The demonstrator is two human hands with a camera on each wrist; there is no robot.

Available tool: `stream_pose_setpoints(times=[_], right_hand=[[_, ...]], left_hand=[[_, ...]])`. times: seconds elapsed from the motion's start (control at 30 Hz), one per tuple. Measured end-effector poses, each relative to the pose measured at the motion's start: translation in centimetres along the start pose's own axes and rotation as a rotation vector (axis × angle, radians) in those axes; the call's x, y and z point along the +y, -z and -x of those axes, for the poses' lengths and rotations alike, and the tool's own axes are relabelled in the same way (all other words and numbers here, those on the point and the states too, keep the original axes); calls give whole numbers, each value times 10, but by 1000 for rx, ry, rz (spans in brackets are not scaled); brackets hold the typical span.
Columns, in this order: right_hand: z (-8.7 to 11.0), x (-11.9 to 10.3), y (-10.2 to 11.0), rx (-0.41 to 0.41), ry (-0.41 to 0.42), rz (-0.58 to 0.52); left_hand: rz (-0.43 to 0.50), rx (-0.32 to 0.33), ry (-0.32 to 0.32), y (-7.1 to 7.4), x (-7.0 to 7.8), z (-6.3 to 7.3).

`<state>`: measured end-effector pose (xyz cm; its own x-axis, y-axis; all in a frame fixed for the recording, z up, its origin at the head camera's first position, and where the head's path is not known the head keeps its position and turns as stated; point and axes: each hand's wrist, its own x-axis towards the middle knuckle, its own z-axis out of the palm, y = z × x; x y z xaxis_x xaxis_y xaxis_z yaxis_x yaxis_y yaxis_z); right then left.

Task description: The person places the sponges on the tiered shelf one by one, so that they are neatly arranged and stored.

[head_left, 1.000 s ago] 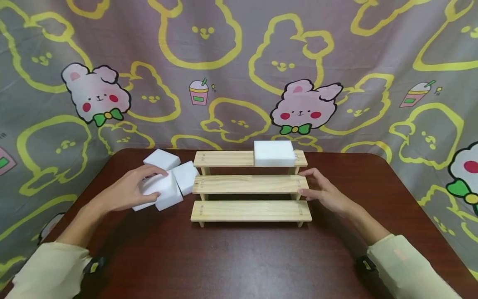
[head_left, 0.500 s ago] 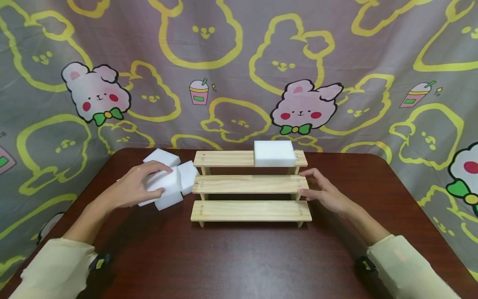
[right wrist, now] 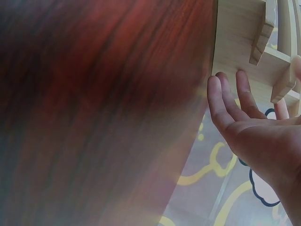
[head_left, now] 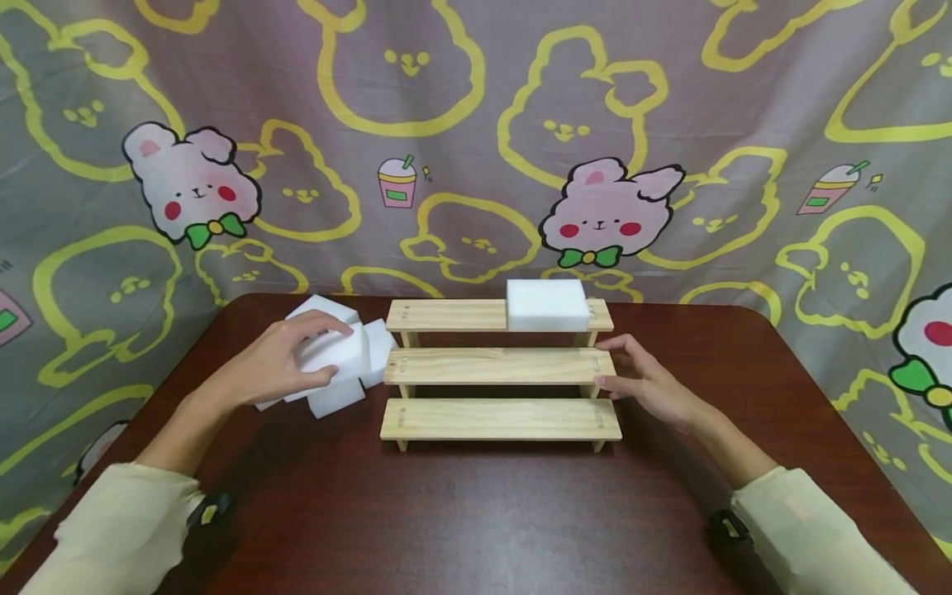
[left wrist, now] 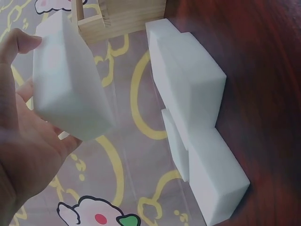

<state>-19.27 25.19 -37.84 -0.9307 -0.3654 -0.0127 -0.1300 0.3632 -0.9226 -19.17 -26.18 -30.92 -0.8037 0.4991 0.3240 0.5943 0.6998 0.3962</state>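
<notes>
Holding one white block (head_left: pixel 332 350): left hand (head_left: pixel 271 355), thumb and fingers pinching it across opposite sides, raised at the left of the rack (head_left: pixel 491 365) and, in the left wrist view, apart from the loose blocks (left wrist: pixel 197 75). Handling, as judged: foam by its look, so very light, soft at the edges, unlikely to break, apt to dent or tear if squeezed hard; grip dry rather than slippery. Best hold: lightly across two opposite long sides, as now, leaving the underside free. Rack: pale wood, stiff, probably light enough to skid if bumped. Right hand (head_left: pixel 654 392): fingers spread, thumb and fingertips against the rack's right end at the middle shelf; how firmly they press, cannot tell. Count: blocks, apparently six, being one in hand, one shelved block (head_left: pixel 546 304) lying flat toward the right of the top shelf, and four loose on the table (head_left: pixel 476 512), bunched and partly hidden by one another; rack, one, with three shelves; hands, two; sleeves (head_left: pixel 111 529), two; table, one, dark red-brown; patterned cloth (head_left: pixel 476 107) behind.
</notes>
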Motion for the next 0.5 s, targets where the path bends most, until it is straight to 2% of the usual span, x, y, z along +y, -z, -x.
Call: stream_pose_setpoints(times=[0.5], right_hand=[[-1,2,1,3,10,-2]], left_hand=[[2,12,-15,-2,6,-9]])
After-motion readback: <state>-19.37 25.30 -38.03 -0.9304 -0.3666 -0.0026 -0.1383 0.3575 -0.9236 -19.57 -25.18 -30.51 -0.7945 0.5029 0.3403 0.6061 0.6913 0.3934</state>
